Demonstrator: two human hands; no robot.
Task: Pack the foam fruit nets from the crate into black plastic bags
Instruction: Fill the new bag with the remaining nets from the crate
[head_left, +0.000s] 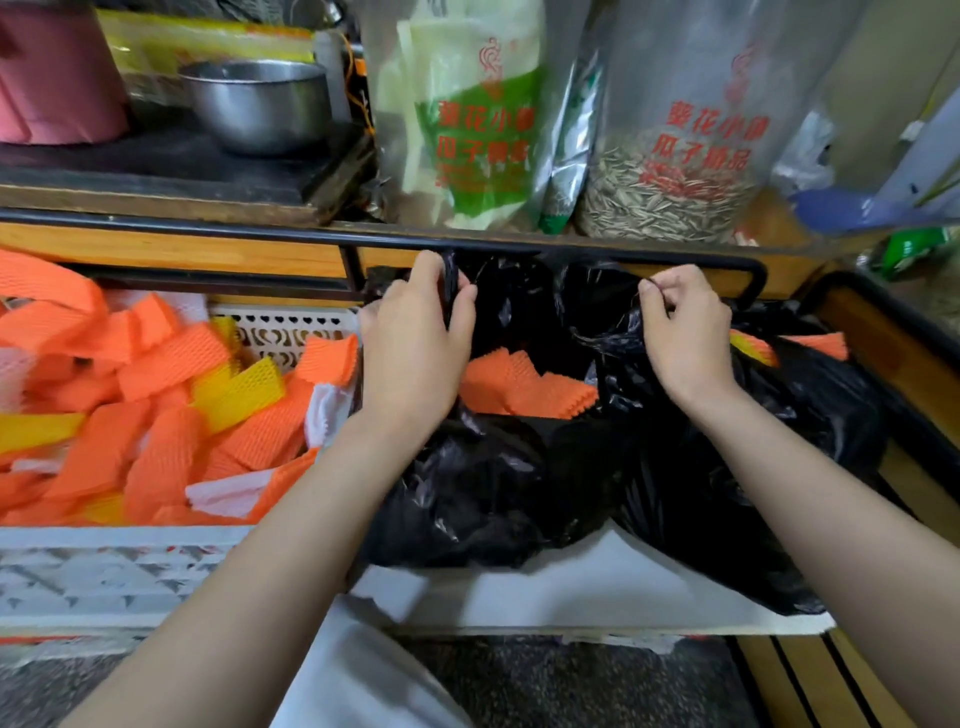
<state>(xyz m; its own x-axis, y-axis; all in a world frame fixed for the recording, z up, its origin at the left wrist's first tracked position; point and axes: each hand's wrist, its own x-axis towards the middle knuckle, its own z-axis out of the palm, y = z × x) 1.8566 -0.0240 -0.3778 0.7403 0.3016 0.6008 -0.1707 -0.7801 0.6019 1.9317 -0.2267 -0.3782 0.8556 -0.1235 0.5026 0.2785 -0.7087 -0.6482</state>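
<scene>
Black plastic is bunched in both my hands. My left hand curls around one twisted strap of the bag, thumb and fingers closed tight on it just below the black rail. My right hand pinches the other strap between thumb and bent fingers, at about the same height. The two hands are held apart, and the bag's mouth gapes between them.

Inside that mouth lies a stack of orange nets, resting low between my wrists. The bag's crumpled body sags toward me onto a white sheet.

More black plastic bulges under my right forearm, with orange and yellow net edges showing at its top; I cannot tell whether it is the same bag or another.

Just beside my left arm stands the white crate, heaped with loose nets in orange, yellow and white.

Above the rail, a shelf carries a steel bowl and clear sacks, one holding striped seeds.
</scene>
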